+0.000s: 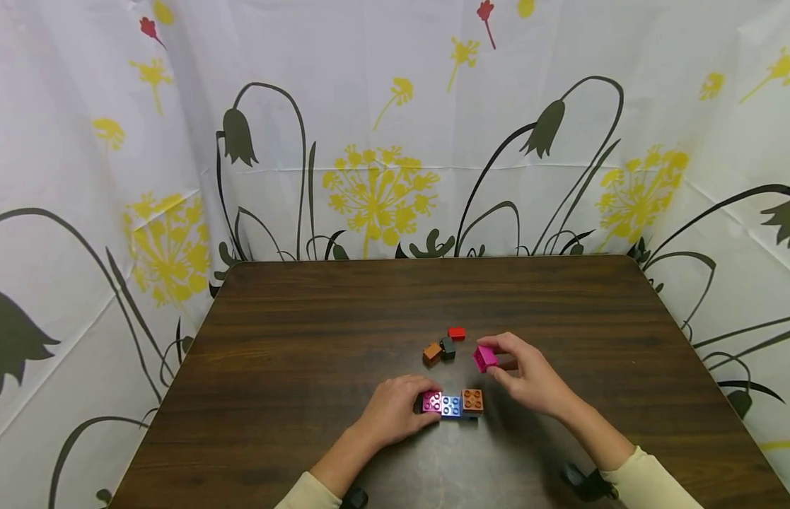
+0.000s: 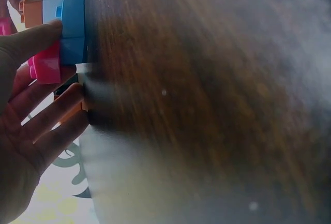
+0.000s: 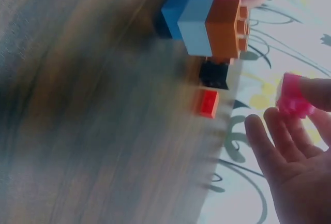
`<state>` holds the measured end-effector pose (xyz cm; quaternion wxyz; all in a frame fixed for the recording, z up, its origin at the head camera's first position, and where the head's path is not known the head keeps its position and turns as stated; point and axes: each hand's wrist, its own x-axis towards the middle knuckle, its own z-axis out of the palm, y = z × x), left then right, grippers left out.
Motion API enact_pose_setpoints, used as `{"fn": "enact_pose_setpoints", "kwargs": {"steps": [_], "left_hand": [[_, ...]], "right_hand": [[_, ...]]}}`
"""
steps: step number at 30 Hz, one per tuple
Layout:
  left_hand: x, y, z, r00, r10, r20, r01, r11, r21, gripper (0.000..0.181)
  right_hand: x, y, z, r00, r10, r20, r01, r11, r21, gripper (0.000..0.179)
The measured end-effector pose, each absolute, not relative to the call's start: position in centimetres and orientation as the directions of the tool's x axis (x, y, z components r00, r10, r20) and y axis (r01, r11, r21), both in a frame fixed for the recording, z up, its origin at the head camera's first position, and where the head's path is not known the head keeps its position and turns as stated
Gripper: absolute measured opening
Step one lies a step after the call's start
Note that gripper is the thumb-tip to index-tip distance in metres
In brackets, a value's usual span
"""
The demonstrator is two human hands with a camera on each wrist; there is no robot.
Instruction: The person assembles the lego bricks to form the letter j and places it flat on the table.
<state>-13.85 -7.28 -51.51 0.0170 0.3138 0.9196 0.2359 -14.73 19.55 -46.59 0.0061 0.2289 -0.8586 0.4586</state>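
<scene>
A small built row of toy bricks stands on the table near its front. Its base is blue [image 2: 73,19], with a pink brick [image 1: 431,402] on the left end. At the right end a light blue brick [image 3: 195,29] carries an orange brick [image 1: 472,401]. My left hand [image 1: 397,408] holds the row at the pink end, thumb in front and fingers behind. Raised to the right of the row, my right hand [image 1: 528,375] pinches a loose magenta brick [image 1: 485,358] between thumb and fingers, its hollow underside turned left.
Behind the row lie a loose orange brick [image 1: 432,354], a black brick [image 1: 448,348] touching it, and a red brick [image 1: 456,333] farther back. The brown wood-grain table [image 1: 318,304] ends at a flowered curtain [image 1: 382,106].
</scene>
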Motion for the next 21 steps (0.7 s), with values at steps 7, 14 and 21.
{"fn": "enact_pose_setpoints", "kwargs": {"steps": [7,14,21], "left_hand": [[-13.8,-7.4,-51.4,-0.802,0.585,0.123,0.571,0.691,0.443,0.035],[-13.9,-7.4,-51.6,-0.799,0.588,0.125,0.575,0.688,0.443,0.035],[-13.9,-7.4,-51.7,-0.801,0.585,0.13,0.574,0.686,0.446,0.036]], "right_hand": [[-13.1,19.1,-46.5,-0.874,-0.421,0.242,-0.446,0.496,-0.745,0.052],[-11.8,18.3,-47.5,-0.834,-0.464,0.298,-0.536,0.558,-0.634,0.052],[-11.1,17.7,-48.5,-0.813,-0.451,0.368,-0.581,0.585,-0.566,0.047]]}}
